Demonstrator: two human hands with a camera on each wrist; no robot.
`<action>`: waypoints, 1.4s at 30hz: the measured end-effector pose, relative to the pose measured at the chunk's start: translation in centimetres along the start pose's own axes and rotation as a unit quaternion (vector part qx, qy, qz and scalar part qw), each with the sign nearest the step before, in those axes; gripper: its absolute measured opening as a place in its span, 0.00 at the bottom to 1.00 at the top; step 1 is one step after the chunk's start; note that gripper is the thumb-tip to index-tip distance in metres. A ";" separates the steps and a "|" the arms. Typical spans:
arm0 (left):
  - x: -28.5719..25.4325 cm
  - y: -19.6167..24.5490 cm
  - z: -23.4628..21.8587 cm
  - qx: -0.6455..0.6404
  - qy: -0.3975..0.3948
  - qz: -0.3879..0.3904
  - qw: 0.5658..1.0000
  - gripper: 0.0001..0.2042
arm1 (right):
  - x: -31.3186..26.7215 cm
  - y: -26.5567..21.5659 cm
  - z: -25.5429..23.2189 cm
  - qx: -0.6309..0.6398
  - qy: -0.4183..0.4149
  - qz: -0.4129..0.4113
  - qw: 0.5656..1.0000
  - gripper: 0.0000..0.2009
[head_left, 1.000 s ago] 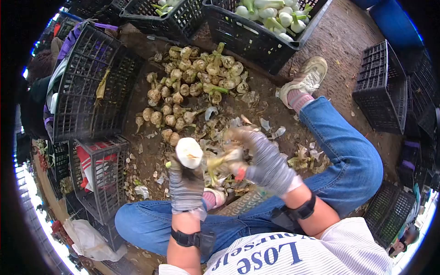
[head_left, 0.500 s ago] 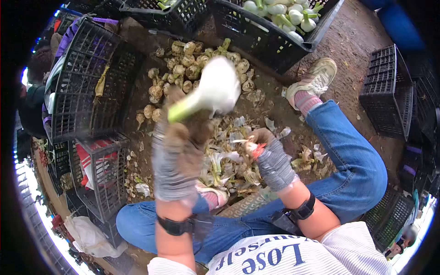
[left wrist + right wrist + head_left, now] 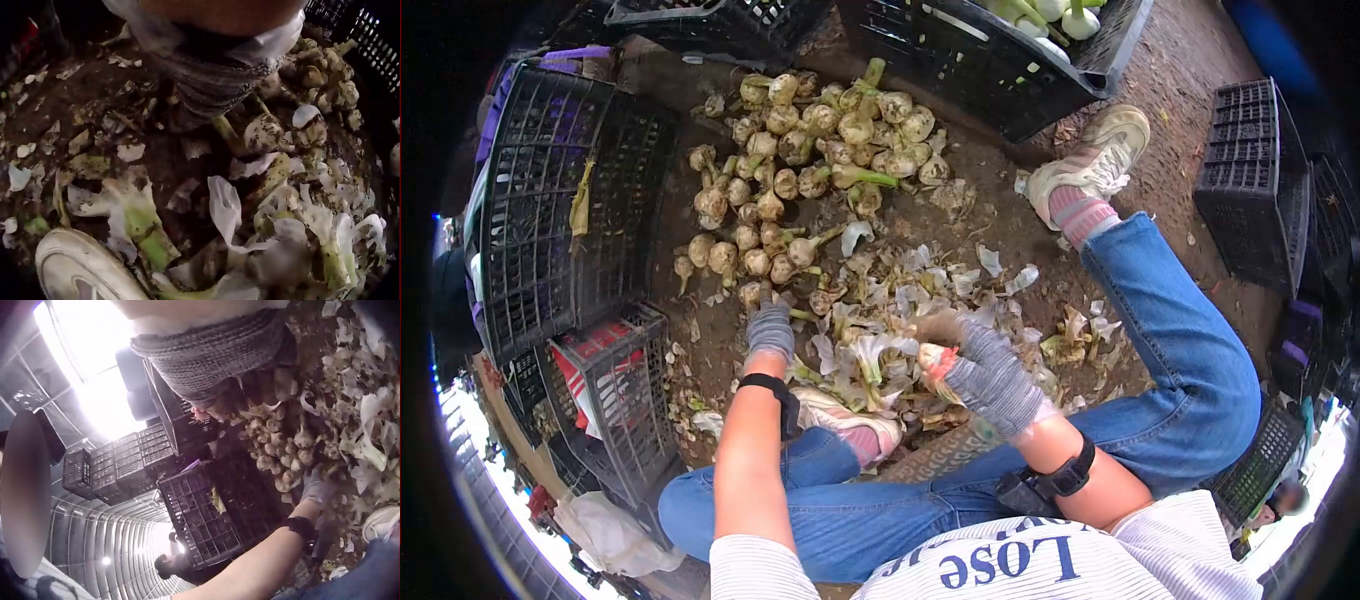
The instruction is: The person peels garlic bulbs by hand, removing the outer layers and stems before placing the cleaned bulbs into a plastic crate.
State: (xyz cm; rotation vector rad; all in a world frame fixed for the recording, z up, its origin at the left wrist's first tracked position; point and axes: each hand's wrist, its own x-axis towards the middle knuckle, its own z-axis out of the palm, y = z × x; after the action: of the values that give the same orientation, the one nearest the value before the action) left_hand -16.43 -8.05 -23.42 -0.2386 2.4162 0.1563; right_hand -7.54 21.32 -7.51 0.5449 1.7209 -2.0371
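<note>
The head view looked forward and steeply down from above the striped shirt [image 3: 1000,560], its wide round field taking in both hands [image 3: 995,385], the jeans [image 3: 1185,350], the heaped bulbs [image 3: 820,120] and the crates around them. The left wrist view looked from close by, past the glove cuff [image 3: 206,81] at its top edge, down onto the floor scraps [image 3: 140,222] and one shoe [image 3: 81,265]. The right wrist view was tilted on its side and faced across the person's front, past the other forearm [image 3: 262,562] to a crate [image 3: 194,519] and the arched roof [image 3: 94,547]. All three views shared the bulbs and scraps; the head and right wrist views also shared that crate.
</note>
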 end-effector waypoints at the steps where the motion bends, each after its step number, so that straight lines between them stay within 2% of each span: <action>1: -0.2 0.0 0.3 -0.129 0.080 -0.047 0.987 0.28 | -0.2 0.1 0.0 -0.025 -0.010 0.001 1.000 0.15; 2: -0.4 -0.2 0.3 -0.131 0.083 -0.044 0.987 0.28 | -0.3 0.0 0.0 -0.051 -0.021 0.001 0.999 0.16; 3: -0.8 -0.7 0.2 0.004 0.084 0.055 0.995 0.27 | -0.4 -0.1 -0.1 -0.052 -0.020 -0.001 0.998 0.16; 4: -1.5 -0.9 -0.3 0.141 0.083 0.149 0.975 0.26 | -0.4 -0.2 -0.1 -0.091 -0.029 0.023 0.995 0.16; 5: -3.2 0.7 -1.8 0.058 0.064 0.121 0.989 0.29 | -0.6 -0.2 0.1 -0.130 -0.039 0.045 0.990 0.16; 6: -5.6 2.6 -3.7 0.057 0.068 0.121 0.989 0.29 | -0.7 0.3 0.4 -0.131 -0.039 0.042 0.990 0.16; 7: -8.3 4.5 -5.8 -0.093 -0.002 0.087 0.992 0.32 | -0.7 1.3 0.9 -0.129 -0.029 -0.006 0.991 0.16; 8: -10.6 6.3 -7.6 -0.240 -0.071 0.051 0.967 0.34 | -0.8 1.6 1.4 -0.127 -0.019 -0.056 0.990 0.16; 9: -12.9 7.4 -8.6 -0.314 -0.088 0.061 0.943 0.36 | -1.1 1.3 1.7 -0.129 -0.011 -0.114 0.985 0.17; 10: -15.2 8.1 -9.3 -0.386 -0.106 0.072 0.914 0.39 | -1.5 0.8 2.0 -0.131 -0.010 -0.118 0.984 0.17; 12: -19.1 8.9 -9.7 -0.444 -0.072 0.207 0.869 0.35 | -2.2 0.0 2.7 -0.056 -0.015 -0.150 0.987 0.19; 13: -20.3 9.0 -9.5 -0.445 -0.071 0.209 0.868 0.35 | -2.3 -0.2 3.1 0.006 -0.035 -0.122 0.992 0.20; 14: -21.3 9.1 -9.3 -0.416 -0.036 0.246 0.875 0.35 | -2.6 -0.6 3.0 0.004 -0.035 -0.125 0.992 0.20; 15: -22.2 9.2 -9.2 -0.385 0.000 0.281 0.879 0.35 | -3.1 -1.2 2.9 0.048 -0.056 -0.076 0.994 0.19; 16: -23.2 9.6 -9.5 -0.386 0.003 0.281 0.879 0.35 | -3.5 -1.7 2.9 0.092 -0.077 -0.027 0.992 0.19; 17: -24.2 10.1 -10.1 -0.357 0.031 0.290 0.887 0.35 | -3.6 -1.4 2.9 0.126 -0.065 -0.027 0.990 0.18; 19: -24.8 10.1 -10.2 -0.308 0.086 0.328 0.889 0.36 | -3.6 -1.2 2.5 0.101 -0.077 -0.018 0.992 0.17; 21: -25.2 10.1 -10.3 -0.318 0.085 0.327 0.886 0.35 | -3.5 -1.7 1.8 0.006 -0.096 -0.026 0.995 0.14; 25: -25.1 9.6 -9.9 -0.367 0.075 0.337 0.864 0.35 | -3.7 -2.2 1.2 0.060 -0.145 -0.009 0.988 0.14; 27: -24.8 9.3 -10.0 -0.393 0.066 0.340 0.852 0.35 | -3.5 -2.0 0.9 0.109 -0.207 -0.012 0.972 0.14; 28: -24.7 9.2 -10.0 -0.519 -0.031 0.278 0.808 0.34 | -3.4 -1.8 0.8 0.111 -0.206 -0.012 0.972 0.14; 29: -24.6 9.1 -10.0 -0.629 -0.126 0.207 0.739 0.34 | -3.3 -1.5 0.8 0.115 -0.234 -0.024 0.965 0.15; 30: -24.4 9.0 -10.0 -0.720 -0.217 0.129 0.646 0.35 | -3.2 -1.4 0.8 0.119 -0.262 -0.037 0.957 0.16; 31: -24.3 8.6 -9.1 -0.735 -0.233 0.158 0.616 0.38 | -3.4 -1.5 0.8 0.120 -0.261 -0.036 0.957 0.16; 32: -23.5 8.3 -8.6 -0.735 -0.234 0.157 0.616 0.38 | -3.7 -1.7 0.8 0.112 -0.250 -0.081 0.958 0.16; 33: -22.6 8.2 -8.3 -0.768 -0.367 0.100 0.514 0.39 | -3.9 -1.7 0.9 0.105 -0.240 -0.124 0.957 0.16; 34: -22.0 8.1 -7.9 -0.776 -0.489 0.042 0.396 0.39 | -3.9 -1.6 0.9 0.105 -0.240 -0.124 0.957 0.16; 35: -21.7 8.4 -7.0 -0.782 -0.279 -0.044 0.555 0.38 | -3.8 -1.5 0.9 0.063 -0.210 -0.106 0.970 0.16; 36: -22.1 9.4 -6.9 -0.782 -0.279 -0.044 0.555 0.38 | -3.7 -1.4 0.8 0.021 -0.180 -0.089 0.979 0.16; 37: -22.5 10.8 -6.8 -0.766 -0.112 0.025 0.632 0.37 | -3.5 -0.9 0.9 -0.049 -0.130 -0.195 0.971 0.16; 38: -22.7 11.5 -6.8 -0.721 0.058 0.092 0.684 0.37 | -3.3 -0.8 0.9 -0.049 -0.130 -0.195 0.971 0.16; 39: -20.0 9.0 -3.4 -0.664 0.038 0.109 0.739 0.32 | -3.1 -1.2 0.9 -0.036 -0.166 -0.074 0.983 0.16; 40: -20.4 9.2 -3.8 -0.664 0.037 0.106 0.739 0.32 | -3.3 -1.7 1.0 -0.022 -0.201 0.049 0.978 0.17; 41: -21.1 9.6 -5.3 -0.702 -0.032 0.173 0.690 0.28 | -3.9 -2.6 1.1 0.187 -0.214 0.077 0.956 0.15; 42: -22.1 10.2 -7.2 -0.730 -0.101 0.239 0.632 0.24 | -4.4 -3.3 1.1 0.387 -0.216 0.102 0.890 0.14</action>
State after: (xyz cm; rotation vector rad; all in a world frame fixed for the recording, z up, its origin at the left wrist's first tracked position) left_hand -6.76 3.49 -3.01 -0.2289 1.4611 2.2273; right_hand -5.75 20.96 -2.22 0.4201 0.5321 -2.3999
